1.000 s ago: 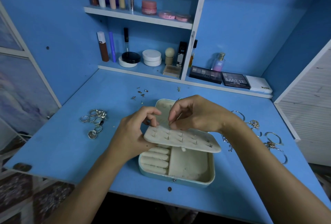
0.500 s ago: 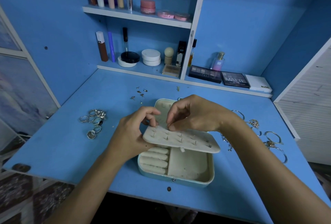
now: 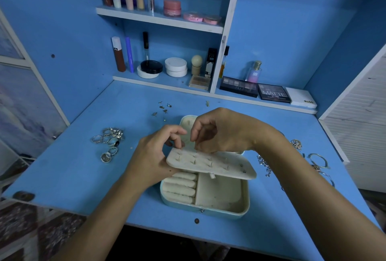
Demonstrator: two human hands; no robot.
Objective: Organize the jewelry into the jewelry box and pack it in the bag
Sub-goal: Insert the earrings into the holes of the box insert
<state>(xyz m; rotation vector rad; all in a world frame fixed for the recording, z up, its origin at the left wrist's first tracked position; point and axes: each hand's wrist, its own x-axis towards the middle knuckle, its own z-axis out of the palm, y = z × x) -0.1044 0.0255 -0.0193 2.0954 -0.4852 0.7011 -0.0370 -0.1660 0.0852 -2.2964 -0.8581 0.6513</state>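
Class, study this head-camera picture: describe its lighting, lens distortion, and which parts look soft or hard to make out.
Head view: dim, blue-tinted light; wide-angle lens bows the white shelf edges and blue desk top; the bottom corners look soft; small gold stud earrings are too tiny to detail; both hands throw soft shadow on the cream earring panel.

The jewelry box [image 3: 205, 208] has a pale blue, faintly glossy shell and a cream lining that looks like soft, matt cloth, as do its padded ring rolls [image 3: 179, 187]. The rings [image 3: 108, 141] are shiny silver metal. The tabletop [image 3: 83, 177] is smooth, matt blue-painted board.
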